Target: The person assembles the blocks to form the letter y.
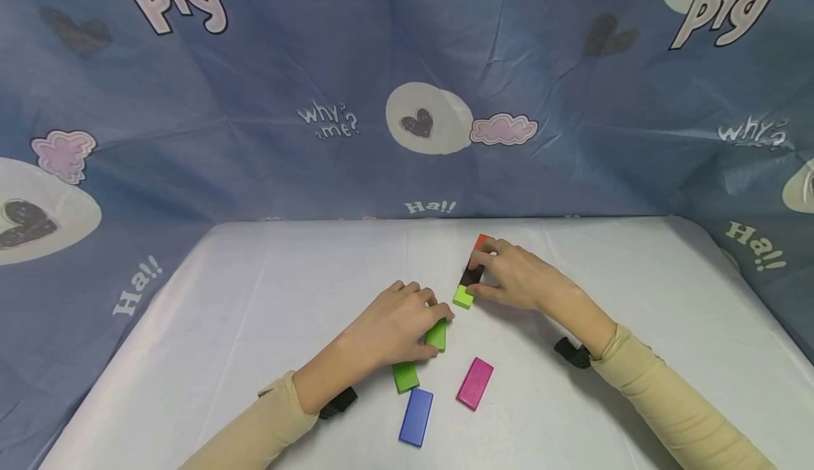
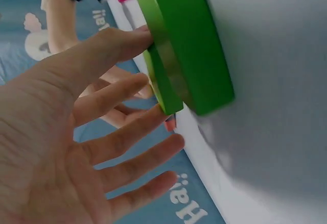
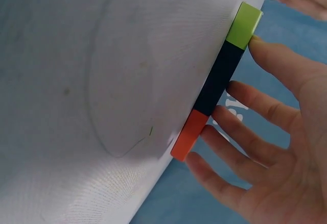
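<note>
My left hand [image 1: 397, 321] pinches a green block [image 1: 437, 336] between thumb and fingers. Another green block [image 1: 405, 378] lies on the table just below that hand and looms large in the left wrist view. Farther back, my right hand [image 1: 524, 275] is over a slanting row of blocks set end to end. At the row's near end is a lime block [image 3: 244, 25], in the middle a black block [image 3: 218, 78], and at the far end an orange-red block [image 3: 189, 134]. In the right wrist view the spread fingertips touch along the row, the thumb beside the lime block.
A magenta block [image 1: 475, 384] and a blue block [image 1: 416, 418] lie flat on the white table [image 1: 305, 272] nearer to me. A blue printed cloth [image 1: 318, 166] hangs behind the table and along its sides. Black straps [image 1: 572, 352] are on both wrists.
</note>
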The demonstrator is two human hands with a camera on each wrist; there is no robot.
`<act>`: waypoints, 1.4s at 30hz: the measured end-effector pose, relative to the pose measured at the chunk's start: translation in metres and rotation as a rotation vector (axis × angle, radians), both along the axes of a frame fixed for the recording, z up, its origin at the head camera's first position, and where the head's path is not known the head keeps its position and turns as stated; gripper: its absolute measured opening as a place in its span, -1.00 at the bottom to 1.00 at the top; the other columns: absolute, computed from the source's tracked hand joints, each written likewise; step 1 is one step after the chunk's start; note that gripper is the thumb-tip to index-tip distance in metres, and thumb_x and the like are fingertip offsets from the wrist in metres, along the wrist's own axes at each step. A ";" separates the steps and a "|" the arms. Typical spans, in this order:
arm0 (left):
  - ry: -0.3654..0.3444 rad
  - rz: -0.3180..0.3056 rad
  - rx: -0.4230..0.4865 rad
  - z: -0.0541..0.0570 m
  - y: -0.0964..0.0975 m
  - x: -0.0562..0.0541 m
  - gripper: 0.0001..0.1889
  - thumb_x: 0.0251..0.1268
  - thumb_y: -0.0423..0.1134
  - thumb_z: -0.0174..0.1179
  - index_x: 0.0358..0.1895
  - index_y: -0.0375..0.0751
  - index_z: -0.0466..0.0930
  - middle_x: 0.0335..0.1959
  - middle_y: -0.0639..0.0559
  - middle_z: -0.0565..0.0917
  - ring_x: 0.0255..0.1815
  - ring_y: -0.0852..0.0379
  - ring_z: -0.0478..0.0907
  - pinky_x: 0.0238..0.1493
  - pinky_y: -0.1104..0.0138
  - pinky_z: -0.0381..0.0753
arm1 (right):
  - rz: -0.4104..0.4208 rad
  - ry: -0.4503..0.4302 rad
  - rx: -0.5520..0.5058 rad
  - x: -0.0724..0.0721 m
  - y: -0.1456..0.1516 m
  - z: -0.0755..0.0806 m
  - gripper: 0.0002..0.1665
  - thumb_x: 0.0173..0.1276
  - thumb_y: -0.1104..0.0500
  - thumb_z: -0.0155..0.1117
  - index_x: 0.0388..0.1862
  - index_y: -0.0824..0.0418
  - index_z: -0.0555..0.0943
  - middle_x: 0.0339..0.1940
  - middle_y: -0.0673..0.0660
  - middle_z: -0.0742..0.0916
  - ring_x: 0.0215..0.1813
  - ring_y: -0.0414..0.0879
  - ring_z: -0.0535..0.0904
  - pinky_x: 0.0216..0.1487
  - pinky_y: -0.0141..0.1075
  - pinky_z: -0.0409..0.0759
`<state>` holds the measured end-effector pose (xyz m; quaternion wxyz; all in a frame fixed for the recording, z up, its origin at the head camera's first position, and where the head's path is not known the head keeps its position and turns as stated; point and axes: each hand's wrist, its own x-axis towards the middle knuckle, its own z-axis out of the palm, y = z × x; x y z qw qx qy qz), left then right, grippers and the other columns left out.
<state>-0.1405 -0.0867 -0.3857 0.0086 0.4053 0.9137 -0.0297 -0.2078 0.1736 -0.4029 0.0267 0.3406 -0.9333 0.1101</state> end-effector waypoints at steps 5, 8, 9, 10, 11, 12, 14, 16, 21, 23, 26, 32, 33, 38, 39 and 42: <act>0.053 0.032 0.047 -0.004 -0.003 -0.011 -0.52 0.25 0.20 0.52 0.20 0.19 0.75 0.08 0.07 0.80 0.07 0.00 0.72 0.14 0.08 0.68 | 0.003 0.008 0.001 -0.001 0.001 -0.001 -0.60 0.40 -0.11 0.55 0.03 0.11 0.75 0.13 0.20 0.74 -0.01 0.04 0.69 0.00 0.03 0.74; 0.075 0.063 0.086 -0.006 -0.005 -0.016 -0.54 0.26 0.19 0.51 0.18 0.20 0.75 0.09 0.08 0.80 0.06 0.00 0.71 0.13 0.09 0.67 | 0.002 0.005 0.002 -0.001 0.000 -0.001 -0.59 0.40 -0.12 0.54 0.04 0.12 0.75 0.14 0.20 0.73 -0.03 0.04 0.69 -0.01 0.00 0.74; 0.082 0.076 0.098 -0.006 -0.005 -0.018 -0.55 0.26 0.18 0.51 0.18 0.22 0.76 0.10 0.08 0.80 0.06 0.01 0.71 0.13 0.10 0.66 | 0.002 0.003 0.001 -0.001 0.000 -0.001 -0.59 0.40 -0.11 0.54 0.04 0.12 0.75 0.14 0.20 0.73 -0.03 0.04 0.70 -0.02 -0.01 0.74; 0.091 0.089 0.111 -0.007 -0.006 -0.019 -0.56 0.26 0.18 0.51 0.17 0.22 0.76 0.10 0.09 0.80 0.05 0.01 0.70 0.13 0.10 0.65 | 0.004 0.003 -0.001 -0.001 0.000 -0.001 -0.59 0.40 -0.11 0.54 0.04 0.12 0.75 0.15 0.20 0.73 -0.03 0.04 0.69 -0.02 -0.02 0.74; 0.098 0.102 0.120 -0.008 -0.006 -0.021 -0.56 0.26 0.17 0.52 0.17 0.23 0.76 0.10 0.08 0.80 0.05 0.00 0.70 0.14 0.10 0.64 | 0.005 0.005 -0.003 -0.001 0.000 -0.001 -0.60 0.40 -0.10 0.55 0.03 0.12 0.75 0.15 0.20 0.73 -0.03 0.04 0.69 -0.02 -0.01 0.73; 0.107 0.114 0.132 -0.009 -0.006 -0.022 -0.56 0.25 0.17 0.52 0.16 0.23 0.76 0.09 0.08 0.80 0.04 -0.01 0.70 0.14 0.10 0.64 | 0.007 0.006 -0.004 -0.001 0.000 -0.001 -0.60 0.40 -0.10 0.55 0.03 0.12 0.75 0.15 0.20 0.73 -0.02 0.04 0.69 -0.01 0.01 0.73; 0.122 0.140 0.148 -0.010 -0.007 -0.025 -0.56 0.22 0.15 0.54 0.14 0.21 0.77 0.08 0.06 0.81 0.03 -0.03 0.71 0.14 0.08 0.63 | 0.010 0.009 -0.006 -0.001 0.000 -0.001 -0.61 0.40 -0.09 0.55 0.02 0.13 0.75 0.14 0.21 0.73 -0.01 0.04 0.69 -0.01 0.03 0.73; 0.133 0.166 0.152 -0.012 -0.007 -0.028 -0.56 0.21 0.15 0.56 0.14 0.20 0.77 0.07 0.04 0.83 0.03 -0.05 0.73 0.14 0.05 0.63 | 0.010 0.009 -0.004 0.000 0.000 -0.001 -0.60 0.40 -0.09 0.55 0.03 0.13 0.75 0.14 0.21 0.73 0.00 0.05 0.69 0.00 0.05 0.74; 0.132 0.227 0.166 -0.016 -0.007 -0.035 -0.53 0.20 0.18 0.57 0.15 0.17 0.78 0.08 0.01 0.84 0.05 -0.10 0.76 0.13 -0.01 0.65 | 0.002 -0.003 0.005 0.001 0.000 0.000 -0.58 0.41 -0.10 0.54 0.05 0.15 0.74 0.15 0.22 0.72 0.03 0.07 0.69 0.04 0.06 0.74; 0.125 0.240 0.176 -0.016 -0.007 -0.037 -0.52 0.20 0.19 0.57 0.14 0.16 0.78 0.08 0.01 0.85 0.05 -0.11 0.76 0.12 -0.01 0.64 | -0.003 -0.006 0.005 0.001 0.000 0.000 -0.58 0.41 -0.10 0.54 0.05 0.15 0.75 0.15 0.22 0.72 0.03 0.06 0.68 0.05 0.06 0.74; 0.110 0.251 0.180 -0.017 -0.006 -0.039 -0.53 0.21 0.20 0.56 0.14 0.15 0.78 0.09 0.01 0.85 0.04 -0.11 0.76 0.10 -0.01 0.63 | -0.005 -0.005 0.003 0.001 0.000 0.000 -0.58 0.41 -0.09 0.54 0.05 0.15 0.75 0.16 0.23 0.73 -0.01 0.04 0.68 0.02 0.03 0.74; 0.066 0.263 0.182 -0.020 -0.001 -0.043 -0.52 0.31 0.25 0.47 0.17 0.13 0.77 0.11 -0.01 0.84 0.06 -0.12 0.74 0.11 -0.02 0.62 | -0.004 0.000 0.000 0.001 0.001 0.000 -0.57 0.40 -0.10 0.55 0.04 0.17 0.76 0.15 0.22 0.73 -0.05 0.03 0.69 -0.02 -0.02 0.73; 0.058 0.265 0.182 -0.020 0.000 -0.043 -0.52 0.33 0.26 0.45 0.18 0.13 0.77 0.12 -0.02 0.84 0.06 -0.12 0.74 0.11 -0.02 0.62 | -0.006 -0.001 0.000 0.001 0.001 0.001 -0.57 0.40 -0.10 0.55 0.04 0.17 0.76 0.15 0.22 0.73 -0.05 0.03 0.69 -0.02 -0.02 0.73; 0.036 0.281 0.168 -0.018 0.004 -0.044 -0.48 0.36 0.28 0.41 0.22 0.09 0.76 0.12 -0.05 0.83 0.04 -0.13 0.74 0.08 0.00 0.63 | -0.008 -0.002 0.001 0.000 0.001 0.000 -0.58 0.41 -0.10 0.54 0.04 0.16 0.76 0.14 0.22 0.73 -0.04 0.04 0.68 0.00 0.01 0.73; 0.032 0.285 0.156 -0.016 0.005 -0.044 -0.47 0.36 0.28 0.41 0.24 0.08 0.76 0.12 -0.05 0.83 0.04 -0.13 0.75 0.07 0.01 0.63 | -0.008 -0.002 0.001 0.000 0.001 0.000 -0.58 0.41 -0.10 0.54 0.04 0.16 0.76 0.14 0.21 0.73 -0.03 0.03 0.68 0.01 0.02 0.73; 0.030 0.295 0.118 -0.013 0.006 -0.043 -0.44 0.34 0.27 0.43 0.29 0.09 0.75 0.13 -0.05 0.82 0.05 -0.12 0.74 0.07 0.02 0.63 | -0.008 0.000 0.001 0.000 0.001 -0.001 -0.58 0.42 -0.11 0.53 0.04 0.16 0.76 0.13 0.21 0.73 -0.04 0.03 0.67 0.01 0.02 0.73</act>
